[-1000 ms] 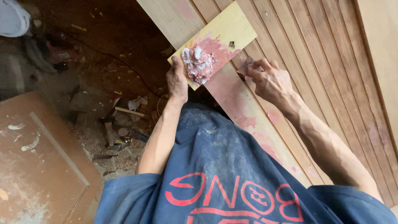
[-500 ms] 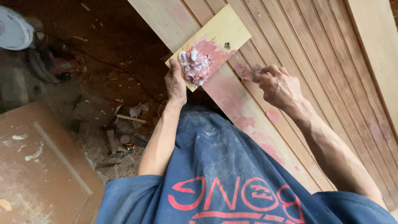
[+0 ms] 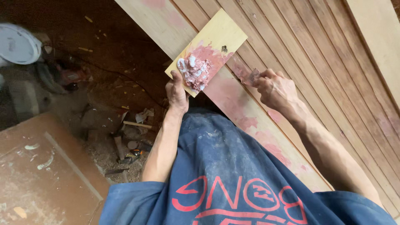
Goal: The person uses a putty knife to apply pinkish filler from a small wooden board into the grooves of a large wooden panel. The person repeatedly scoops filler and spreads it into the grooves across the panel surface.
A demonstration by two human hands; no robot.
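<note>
Slatted reddish wood panel [image 3: 316, 62] under me; left hand [image 3: 176, 92] clamps the yellow plywood scrap [image 3: 212, 48] with pink filler [image 3: 195, 70] up close, right hand [image 3: 276, 88] pinches a small putty blade [image 3: 251, 77] against the grooves.

A white bucket lid [image 3: 16, 43] is lying top left, scraps [image 3: 129, 146] are littering the dirt floor [image 3: 116, 79], possibly offcuts.

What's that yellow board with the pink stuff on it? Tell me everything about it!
The yellow board is a small, flat rectangle that looks like thin plywood. Pink smears cover its lower half, with a lumpy pink-and-white blob of putty near the bottom corner and a small dark spot further up. It is held tilted above the long wooden plank. The left hand grips its lower corner, thumb on top.
</note>
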